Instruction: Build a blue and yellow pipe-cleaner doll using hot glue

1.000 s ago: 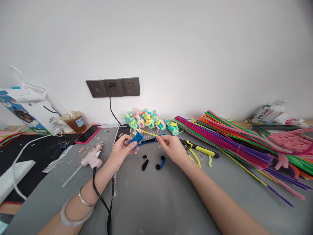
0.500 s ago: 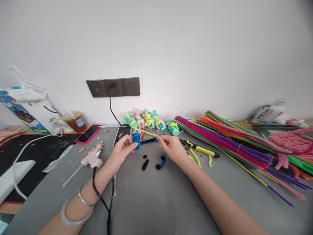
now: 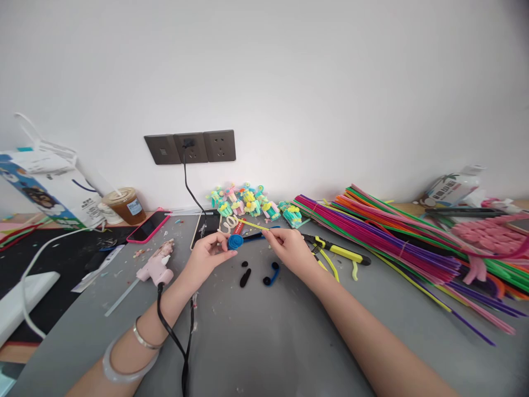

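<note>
My left hand [image 3: 208,255] pinches a small blue coil of pipe cleaner [image 3: 235,241], its round end turned toward me. My right hand [image 3: 290,249] pinches the near end of a thin yellow pipe cleaner [image 3: 253,225] that slants up and left toward the coil. Both hands hover just above the grey table [image 3: 256,336]. Below them lie two black pipe-cleaner bits [image 3: 245,275] and a blue and black curved piece [image 3: 271,274].
A pink glue gun [image 3: 156,266] with a black cable lies left of my hand. A pink phone [image 3: 148,226], an iced drink cup [image 3: 124,204] and a carton [image 3: 45,187] stand at left. Finished pastel figures [image 3: 248,201], yellow-handled pliers [image 3: 339,251] and bundled pipe cleaners [image 3: 397,231] fill the right.
My left hand has rotated the blue coil, from lying sideways, through upright, to end-on toward me. My right hand and the yellow pipe cleaner have barely moved.
</note>
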`<state>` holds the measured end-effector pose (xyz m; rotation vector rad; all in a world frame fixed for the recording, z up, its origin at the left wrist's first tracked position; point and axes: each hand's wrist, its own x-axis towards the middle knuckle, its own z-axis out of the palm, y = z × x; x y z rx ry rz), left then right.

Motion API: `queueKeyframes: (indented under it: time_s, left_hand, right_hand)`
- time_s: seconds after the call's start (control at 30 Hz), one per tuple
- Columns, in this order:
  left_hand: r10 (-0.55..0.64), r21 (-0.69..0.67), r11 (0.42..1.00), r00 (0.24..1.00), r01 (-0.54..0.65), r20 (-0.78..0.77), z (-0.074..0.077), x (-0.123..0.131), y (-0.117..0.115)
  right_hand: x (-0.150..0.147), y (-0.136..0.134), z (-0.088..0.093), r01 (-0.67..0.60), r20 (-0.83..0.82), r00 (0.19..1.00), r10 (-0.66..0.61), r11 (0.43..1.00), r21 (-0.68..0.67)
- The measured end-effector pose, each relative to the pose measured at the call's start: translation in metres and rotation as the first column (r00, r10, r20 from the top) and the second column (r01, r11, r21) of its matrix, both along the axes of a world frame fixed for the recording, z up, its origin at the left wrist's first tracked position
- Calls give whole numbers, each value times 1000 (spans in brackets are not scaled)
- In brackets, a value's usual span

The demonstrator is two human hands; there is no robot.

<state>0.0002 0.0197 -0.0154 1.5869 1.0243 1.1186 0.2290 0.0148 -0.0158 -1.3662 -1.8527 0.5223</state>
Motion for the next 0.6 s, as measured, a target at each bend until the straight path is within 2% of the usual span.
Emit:
queueKeyframes:
  time_s: [0.2,0.3,0.43,0.6]
  left_hand:
    - [5,154,988,985,22,-171,1,-3,-4]
    - [19,241,970,965,46,-260,3,-2,-7]
    - [-3,277,956,951,93,-309,4,-1,-9]
    - [-4,306,945,941,114,-338,4,-2,-8]
  right_hand:
    - [0,-2,1,7,-29,1000,-7,1000,27]
    - [0,-1,-1,-51,-73,996,52,998,22]
    - [0,4,-7,-174,-146,972,182,983,64]
    - [-3,5,-8,-201,-205,956,211,977,69]
